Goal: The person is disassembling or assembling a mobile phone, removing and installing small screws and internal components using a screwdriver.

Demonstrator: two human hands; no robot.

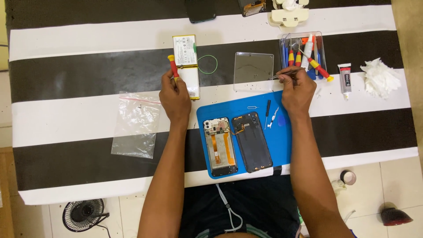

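Note:
My left hand [175,94] grips a small screwdriver [172,66] with a red and yellow handle, held upright beside two flat phone batteries [186,61]. My right hand [298,90] pinches thin metal tweezers [278,77] whose tip reaches the edge of a clear square lid [253,70] dotted with tiny screws. Below both hands a blue mat [282,141] holds an opened phone frame [219,147] with orange flex cables and a dark back cover [253,143] beside it.
A clear tray of screwdrivers [304,53], a glue tube [345,79] and crumpled tissue [379,79] lie at the right. A green rubber band [207,64] and a plastic bag [135,125] sit left. A small black screwdriver [267,112] rests on the mat. A fan [83,213] stands on the floor.

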